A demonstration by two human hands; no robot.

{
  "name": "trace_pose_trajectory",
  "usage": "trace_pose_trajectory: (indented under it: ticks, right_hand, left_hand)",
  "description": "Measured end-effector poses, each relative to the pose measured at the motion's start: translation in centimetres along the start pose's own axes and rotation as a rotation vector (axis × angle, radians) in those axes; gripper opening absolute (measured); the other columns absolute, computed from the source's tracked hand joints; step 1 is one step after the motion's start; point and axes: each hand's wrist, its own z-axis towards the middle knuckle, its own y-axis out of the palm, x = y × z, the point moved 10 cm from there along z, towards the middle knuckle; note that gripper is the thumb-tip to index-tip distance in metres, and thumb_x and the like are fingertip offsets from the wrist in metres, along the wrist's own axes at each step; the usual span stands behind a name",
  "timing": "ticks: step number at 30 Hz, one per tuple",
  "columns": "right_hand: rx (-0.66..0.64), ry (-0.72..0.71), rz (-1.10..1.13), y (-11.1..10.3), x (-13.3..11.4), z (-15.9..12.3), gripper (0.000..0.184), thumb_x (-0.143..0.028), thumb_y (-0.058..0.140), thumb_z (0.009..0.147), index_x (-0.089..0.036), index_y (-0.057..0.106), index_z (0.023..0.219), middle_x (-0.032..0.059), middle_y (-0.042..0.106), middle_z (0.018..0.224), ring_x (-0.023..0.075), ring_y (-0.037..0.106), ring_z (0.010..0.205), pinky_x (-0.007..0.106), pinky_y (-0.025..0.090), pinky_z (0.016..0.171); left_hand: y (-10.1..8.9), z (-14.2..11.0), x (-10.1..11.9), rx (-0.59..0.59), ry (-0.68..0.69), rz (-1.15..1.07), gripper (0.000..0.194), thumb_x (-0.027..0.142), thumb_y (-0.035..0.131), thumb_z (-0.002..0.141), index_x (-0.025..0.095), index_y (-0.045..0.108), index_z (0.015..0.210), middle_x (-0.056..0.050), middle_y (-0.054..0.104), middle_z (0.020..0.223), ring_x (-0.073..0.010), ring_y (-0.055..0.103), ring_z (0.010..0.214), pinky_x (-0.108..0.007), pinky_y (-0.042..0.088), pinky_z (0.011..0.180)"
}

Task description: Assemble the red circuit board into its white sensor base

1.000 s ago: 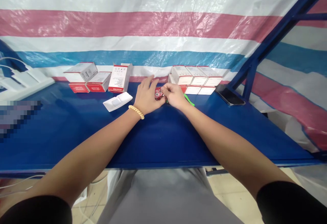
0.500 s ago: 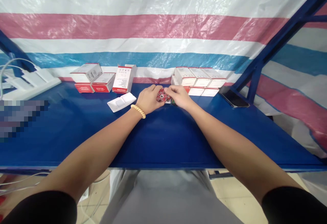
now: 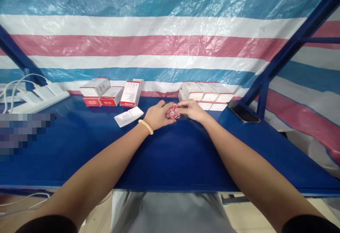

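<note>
A small red circuit board (image 3: 172,113) with a round pale part at its middle is between my two hands, over the blue table (image 3: 170,155). My left hand (image 3: 158,115), with a yellow twisted band at the wrist, grips the board's left side between thumb and fingers. From the right, my right hand (image 3: 191,110) has its fingers on the board's right part. Something small and green shows beneath the right fingers, too hidden to name. Left of my left hand lies a white plastic cover (image 3: 129,116) with a rectangular window.
White-and-red boxes (image 3: 102,90) stand at the back left, with a taller detector box (image 3: 132,93) beside them. Several more boxes (image 3: 205,95) are stacked at back right, near a black phone (image 3: 243,112). A power strip (image 3: 39,98) with plugs lies far left.
The view has tilted up, so everything sits lower in the picture. My right fingers have shifted onto the face of the circuit board, which stays in my left hand.
</note>
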Motion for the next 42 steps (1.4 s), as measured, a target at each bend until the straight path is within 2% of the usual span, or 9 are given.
trace_pose_trajectory:
  ticks: [3, 8, 18, 24, 26, 29, 35, 39, 42]
  right_hand:
    - [-0.072, 0.030, 0.010, 0.5, 0.1, 0.0, 0.025, -0.041, 0.070, 0.064, -0.016, 0.067, 0.060, -0.0019, 0.056, 0.053, 0.0094, 0.043, 0.049, 0.026, 0.032, 0.050]
    - [-0.023, 0.017, 0.013, -0.4, 0.3, 0.2, 0.025, -0.040, 0.071, 0.062, -0.016, 0.069, 0.061, -0.0001, 0.061, 0.060, 0.0116, 0.048, 0.055, 0.027, 0.036, 0.055]
    - [-0.051, 0.039, -0.179, 0.0, -2.2, -0.4, 0.024, -0.037, 0.063, 0.070, -0.018, 0.060, 0.056, -0.0029, 0.053, 0.050, 0.0101, 0.043, 0.047, 0.026, 0.030, 0.048]
    - [0.063, 0.068, -0.117, -0.1, -1.5, -1.9, 0.030, -0.043, 0.061, 0.072, -0.019, 0.056, 0.055, -0.0039, 0.045, 0.045, 0.0101, 0.037, 0.043, 0.026, 0.026, 0.045]
    - [0.121, 0.071, -0.037, -0.5, -0.8, -2.3, 0.032, -0.047, 0.062, 0.070, -0.020, 0.056, 0.056, -0.0035, 0.046, 0.047, 0.0107, 0.038, 0.044, 0.027, 0.028, 0.046]
    - [0.222, 0.057, 0.026, -1.8, -0.1, -2.9, 0.036, -0.053, 0.063, 0.069, -0.020, 0.056, 0.057, -0.0022, 0.048, 0.051, 0.0120, 0.040, 0.047, 0.028, 0.030, 0.048]
    - [0.404, 0.055, 0.000, -4.8, -0.2, -3.9, 0.041, -0.059, 0.061, 0.070, -0.022, 0.053, 0.056, -0.0011, 0.046, 0.052, 0.0131, 0.036, 0.047, 0.029, 0.027, 0.048]
    - [0.445, 0.056, 0.026, -5.0, 0.4, -3.8, 0.042, -0.060, 0.060, 0.070, -0.021, 0.053, 0.055, -0.0012, 0.045, 0.053, 0.0130, 0.036, 0.049, 0.029, 0.028, 0.050]
    - [0.397, 0.090, 0.062, -4.3, 1.4, -3.4, 0.039, -0.056, 0.061, 0.068, -0.020, 0.054, 0.056, -0.0008, 0.048, 0.054, 0.0134, 0.039, 0.051, 0.028, 0.029, 0.051]
  left_hand:
    - [0.1, 0.0, 0.4, 0.015, 0.068, -0.098, 0.068, 0.045, 0.072, 0.067, 0.025, 0.049, 0.127, -0.005, 0.054, 0.106, -0.0207, 0.063, 0.087, -0.032, 0.050, 0.077]
    - [-0.5, -0.2, 1.2, 0.054, 0.164, -0.158, 0.055, 0.032, 0.067, 0.071, 0.021, 0.050, 0.121, -0.007, 0.058, 0.109, -0.0240, 0.059, 0.102, -0.037, 0.045, 0.088]
    - [-1.6, -0.6, 1.2, 0.110, 0.136, -0.214, 0.056, 0.033, 0.065, 0.067, 0.021, 0.054, 0.120, -0.007, 0.066, 0.105, -0.0247, 0.063, 0.097, -0.038, 0.046, 0.088]
    - [-2.4, -0.7, 1.8, 0.068, 0.254, -0.240, 0.056, 0.032, 0.067, 0.064, 0.021, 0.057, 0.118, -0.006, 0.066, 0.111, -0.0236, 0.063, 0.101, -0.038, 0.047, 0.095]
    - [-3.1, -0.9, 1.8, 0.117, 0.283, -0.235, 0.054, 0.033, 0.066, 0.067, 0.020, 0.057, 0.118, -0.008, 0.065, 0.112, -0.0232, 0.061, 0.105, -0.038, 0.046, 0.097]
    - [-3.9, -1.2, 0.2, 0.194, 0.209, -0.218, 0.053, 0.036, 0.064, 0.072, 0.017, 0.054, 0.121, -0.011, 0.061, 0.120, -0.0243, 0.056, 0.113, -0.040, 0.044, 0.100]
    - [-1.0, -1.6, -2.6, -0.033, 0.067, -0.002, 0.037, 0.029, 0.056, 0.080, 0.017, 0.059, 0.115, -0.014, 0.058, 0.125, -0.0285, 0.054, 0.117, -0.047, 0.045, 0.098]
    - [0.7, -1.9, -2.1, -0.154, 0.037, 0.056, 0.022, 0.033, 0.055, 0.082, 0.016, 0.067, 0.089, -0.017, 0.052, 0.133, -0.0325, 0.047, 0.126, -0.049, 0.040, 0.101]
    - [0.7, -2.0, -1.0, -0.196, 0.049, -0.013, 0.026, 0.043, 0.063, 0.075, 0.017, 0.062, 0.074, -0.015, 0.049, 0.135, -0.0330, 0.044, 0.128, -0.048, 0.038, 0.101]
